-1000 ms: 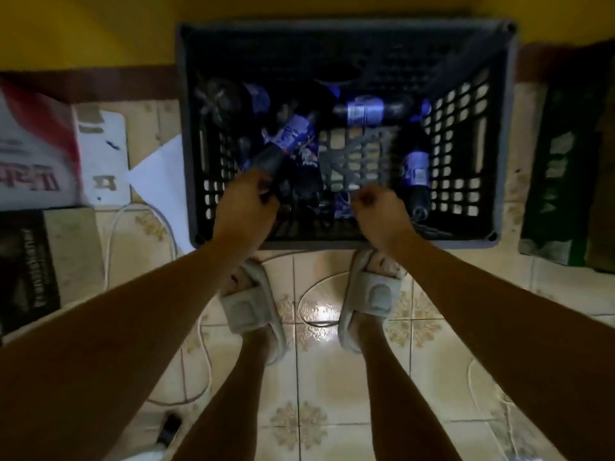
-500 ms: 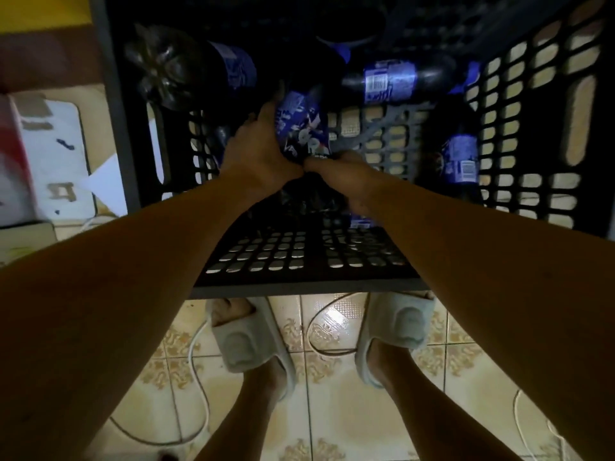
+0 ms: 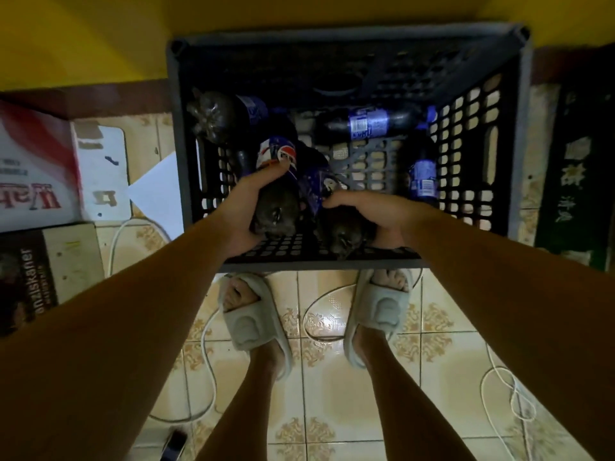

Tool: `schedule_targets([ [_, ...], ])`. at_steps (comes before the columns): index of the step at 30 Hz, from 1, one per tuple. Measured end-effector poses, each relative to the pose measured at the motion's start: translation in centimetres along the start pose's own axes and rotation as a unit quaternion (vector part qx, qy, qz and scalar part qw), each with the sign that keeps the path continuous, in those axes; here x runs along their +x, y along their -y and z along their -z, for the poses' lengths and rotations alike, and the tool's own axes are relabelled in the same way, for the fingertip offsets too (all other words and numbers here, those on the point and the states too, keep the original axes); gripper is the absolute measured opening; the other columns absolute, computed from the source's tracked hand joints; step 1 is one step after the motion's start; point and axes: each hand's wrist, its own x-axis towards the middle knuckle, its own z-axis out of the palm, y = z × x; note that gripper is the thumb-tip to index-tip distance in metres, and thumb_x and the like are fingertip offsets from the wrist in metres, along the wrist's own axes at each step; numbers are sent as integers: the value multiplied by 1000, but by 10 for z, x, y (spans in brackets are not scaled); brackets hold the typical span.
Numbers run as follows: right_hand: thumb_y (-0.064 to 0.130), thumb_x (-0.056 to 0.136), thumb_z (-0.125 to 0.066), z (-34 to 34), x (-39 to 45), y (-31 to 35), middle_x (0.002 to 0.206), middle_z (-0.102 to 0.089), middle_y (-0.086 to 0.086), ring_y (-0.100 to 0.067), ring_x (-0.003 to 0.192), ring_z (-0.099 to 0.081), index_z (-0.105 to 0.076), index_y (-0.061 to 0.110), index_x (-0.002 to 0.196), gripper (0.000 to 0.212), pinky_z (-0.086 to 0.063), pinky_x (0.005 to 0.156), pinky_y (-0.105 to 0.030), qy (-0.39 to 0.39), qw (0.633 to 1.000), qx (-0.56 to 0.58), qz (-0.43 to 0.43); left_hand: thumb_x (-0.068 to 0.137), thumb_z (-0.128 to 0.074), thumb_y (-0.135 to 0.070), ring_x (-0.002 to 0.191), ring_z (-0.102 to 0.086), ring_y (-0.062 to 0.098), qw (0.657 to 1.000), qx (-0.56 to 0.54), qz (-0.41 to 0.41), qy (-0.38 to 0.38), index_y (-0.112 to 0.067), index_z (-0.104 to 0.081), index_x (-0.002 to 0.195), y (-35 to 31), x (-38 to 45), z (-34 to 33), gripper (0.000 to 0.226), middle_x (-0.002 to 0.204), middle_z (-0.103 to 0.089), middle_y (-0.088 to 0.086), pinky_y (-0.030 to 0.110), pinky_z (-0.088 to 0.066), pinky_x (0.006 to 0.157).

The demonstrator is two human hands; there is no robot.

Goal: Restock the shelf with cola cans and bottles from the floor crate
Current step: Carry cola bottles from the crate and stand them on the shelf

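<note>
Presently, a dark slatted crate (image 3: 347, 44) is seen on the tiled floor (image 3: 332, 394) against a yellow wall; several cola bottles are lying inside it. The left hand (image 3: 248, 207) is wrapped around one bottle (image 3: 278, 181), thumb across its blue label and base turned toward the camera; the right hand (image 3: 376, 216) is curled around a second bottle (image 3: 329, 207) just beside the first, the fingertips pinched at the label. Both held bottles are located inside the crate's near half, tilted, and appear to be touching each other. Further bottles are noted: a large one (image 3: 226, 116) at the far left, one lying crosswise (image 3: 367, 123) at the back, one (image 3: 422, 176) along the right wall. No cans can be made out in the dim light. Two feet in pale slippers (image 3: 253, 322) are placed just before the crate; a white cable (image 3: 208, 354) is looped over the tiles. Cardboard boxes (image 3: 36, 168) are stacked at left; a dark green crate (image 3: 579, 168) stands at right.
</note>
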Motion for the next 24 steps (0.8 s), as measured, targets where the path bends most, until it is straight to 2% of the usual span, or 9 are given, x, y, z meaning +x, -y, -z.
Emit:
schedule_targets([
  [5,15,87,-70,-12,-44,1,113,-72,-18,-34,106,-69,-63,12,115,29,-53,98,-51,-2,1000,6,31,89,-64,-36,89,-72,25,998,-46,41,-18,-15,-64,125,17,-46,-6,43,112,-72,13,33,-59,73],
  [6,15,86,-71,-17,-55,2,114,-72,-18,-34,104,-69,-61,12,119,35,-53,97,-53,-9,999,13,38,88,-64,-36,89,-73,25,998,-49,44,-17,-15,-62,126,17,-59,-10,43,112,-73,14,33,-59,72],
  [10,17,79,-81,-48,-121,3,115,-72,-16,-32,101,-72,-53,12,135,63,-58,86,-52,-52,994,72,65,84,-70,-34,106,-66,34,997,-75,19,0,-13,-55,137,12,-125,-32,58,128,-66,19,50,-49,92],
  [13,17,68,-90,-79,-186,-1,116,-72,-14,-32,98,-73,-45,15,140,85,-59,81,-53,-73,986,122,89,83,-70,-33,109,-66,32,991,-131,9,2,-14,-54,139,-2,-191,-42,61,133,-62,19,42,-57,78],
  [16,10,76,-84,-114,-267,7,111,-73,-12,-26,94,-74,-52,12,133,66,-62,78,-42,-98,976,131,144,79,-69,-29,105,-67,31,983,-179,-23,22,-12,-55,138,-23,-270,-51,63,126,-65,19,42,-57,78],
  [18,18,81,-81,-143,-329,21,106,-75,-10,-25,91,-75,-59,13,126,51,-61,74,-38,-111,970,139,168,68,-73,-30,100,-66,30,975,-212,-53,41,-6,-57,135,-42,-331,-58,73,119,-64,18,40,-56,79],
  [21,42,88,-69,-188,-417,46,109,-75,-13,-27,94,-73,-63,15,124,45,-59,84,-43,-86,961,204,166,68,-69,-28,104,-59,31,956,-266,-87,84,-2,-57,130,-73,-412,-70,69,120,-57,18,40,-48,89],
  [23,39,93,-61,-210,-469,61,110,-73,-16,-28,96,-69,-65,12,117,36,-54,93,-45,-57,956,227,179,72,-69,-29,100,-61,29,947,-286,-97,106,-2,-59,126,-96,-455,-75,62,117,-59,19,38,-50,89],
  [24,34,95,-57,-221,-495,69,105,-73,-17,-27,93,-69,-65,10,114,32,-54,91,-43,-38,956,216,196,71,-74,-31,94,-64,27,946,-278,-107,125,-1,-62,122,-111,-479,-77,61,112,-63,18,36,-53,85],
])
